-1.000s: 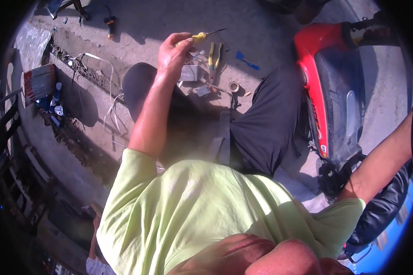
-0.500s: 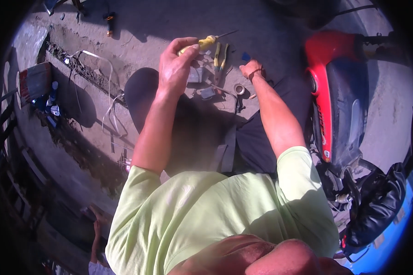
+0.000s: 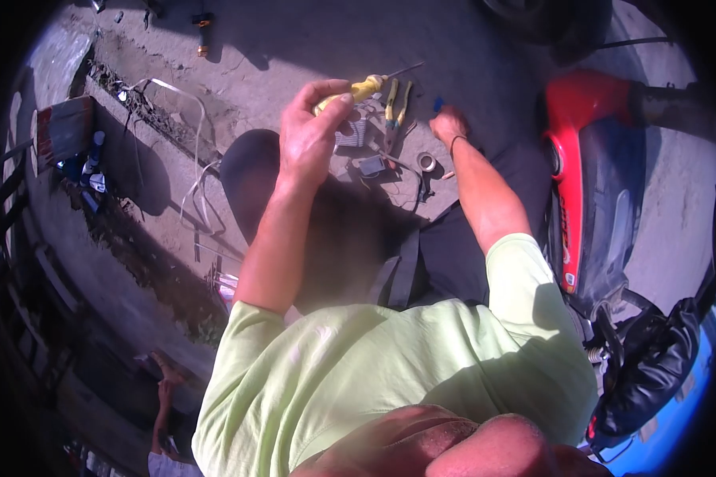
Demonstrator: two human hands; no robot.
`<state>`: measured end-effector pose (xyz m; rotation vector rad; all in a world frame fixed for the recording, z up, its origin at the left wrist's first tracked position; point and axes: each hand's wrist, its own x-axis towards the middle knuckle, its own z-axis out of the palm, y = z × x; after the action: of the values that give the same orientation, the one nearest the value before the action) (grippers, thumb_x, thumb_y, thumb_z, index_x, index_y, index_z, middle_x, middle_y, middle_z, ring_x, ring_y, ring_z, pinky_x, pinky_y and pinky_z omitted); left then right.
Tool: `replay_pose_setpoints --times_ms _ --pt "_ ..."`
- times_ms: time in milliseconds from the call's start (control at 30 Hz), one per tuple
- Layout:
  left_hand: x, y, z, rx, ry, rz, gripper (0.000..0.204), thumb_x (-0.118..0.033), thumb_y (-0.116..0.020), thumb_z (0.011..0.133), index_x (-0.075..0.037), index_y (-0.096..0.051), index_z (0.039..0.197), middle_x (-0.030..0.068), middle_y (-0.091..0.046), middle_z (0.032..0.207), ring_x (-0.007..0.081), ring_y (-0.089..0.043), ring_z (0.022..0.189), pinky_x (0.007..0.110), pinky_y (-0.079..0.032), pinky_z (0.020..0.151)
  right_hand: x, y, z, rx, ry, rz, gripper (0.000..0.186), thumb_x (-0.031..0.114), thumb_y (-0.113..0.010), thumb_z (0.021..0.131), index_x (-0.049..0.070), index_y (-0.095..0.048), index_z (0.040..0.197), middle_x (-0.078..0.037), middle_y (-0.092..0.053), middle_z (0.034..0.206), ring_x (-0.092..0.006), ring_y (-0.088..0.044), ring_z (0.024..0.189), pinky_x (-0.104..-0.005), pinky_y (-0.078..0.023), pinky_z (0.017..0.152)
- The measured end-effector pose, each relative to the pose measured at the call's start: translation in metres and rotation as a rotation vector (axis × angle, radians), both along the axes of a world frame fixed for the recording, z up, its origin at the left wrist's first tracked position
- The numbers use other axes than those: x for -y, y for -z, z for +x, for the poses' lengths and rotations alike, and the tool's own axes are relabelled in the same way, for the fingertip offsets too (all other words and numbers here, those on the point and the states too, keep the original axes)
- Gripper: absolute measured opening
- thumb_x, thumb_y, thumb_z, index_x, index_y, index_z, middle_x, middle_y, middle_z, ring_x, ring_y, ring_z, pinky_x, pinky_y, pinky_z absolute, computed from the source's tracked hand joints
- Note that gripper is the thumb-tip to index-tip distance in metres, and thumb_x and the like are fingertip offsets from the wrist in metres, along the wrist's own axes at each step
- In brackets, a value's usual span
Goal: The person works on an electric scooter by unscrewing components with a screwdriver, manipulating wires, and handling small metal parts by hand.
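Note:
My left hand (image 3: 314, 127) is closed round a yellow-handled tool (image 3: 356, 92) with a thin metal shaft, likely a screwdriver, pointing up and right. My right hand (image 3: 449, 126) is down at the ground, fingers curled on a small blue plastic piece (image 3: 438, 104), partly hidden by them. Between my hands lie yellow-gripped pliers (image 3: 399, 105), a ridged silver block (image 3: 350, 133), a small grey box (image 3: 371, 167), a tape roll (image 3: 426, 162) and a dark cable (image 3: 418, 193).
A red motorbike part with a dark seat (image 3: 562, 203) lies along my right, below a tyre (image 3: 546, 20). At left are a dustpan-like scoop (image 3: 62, 131), pale straps (image 3: 199, 119) and another person's arm (image 3: 163, 405). A black-and-orange tool (image 3: 203, 36) lies ahead.
My right arm has swung from the far right to the blue piece on the ground. My left hand, holding the yellow tool, has shifted slightly right and down in the view.

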<state>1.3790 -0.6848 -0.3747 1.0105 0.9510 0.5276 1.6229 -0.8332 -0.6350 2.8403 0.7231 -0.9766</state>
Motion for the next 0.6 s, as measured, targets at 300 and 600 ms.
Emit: replay_pose_setpoints --times_ms 300,600 --pt "-0.009 -0.004 0.003 0.094 -0.035 0.001 0.030 -0.011 -0.070 0.096 0.005 -0.064 0.120 0.0129 -0.070 0.101 0.0158 -0.066 0.080 0.028 -0.052 0.072 -0.039 -0.127 0.040 -0.656 0.396 0.831 0.012 0.013 -0.073 0.094 0.005 -0.069 0.102 -0.004 -0.072 0.089 -0.0120 -0.070 0.078 -0.0250 -0.054 0.071" --pt "-0.001 -0.018 0.032 0.295 0.029 -0.083 0.026 -0.012 -0.068 0.098 0.003 -0.064 0.119 0.0133 -0.070 0.106 0.0158 -0.065 0.078 0.029 -0.054 0.068 0.018 -0.232 0.076 -1.296 0.514 1.189 0.026 0.009 -0.070 0.098 0.006 -0.068 0.123 -0.004 -0.073 0.106 -0.0137 -0.072 0.095 -0.0300 -0.059 0.087"
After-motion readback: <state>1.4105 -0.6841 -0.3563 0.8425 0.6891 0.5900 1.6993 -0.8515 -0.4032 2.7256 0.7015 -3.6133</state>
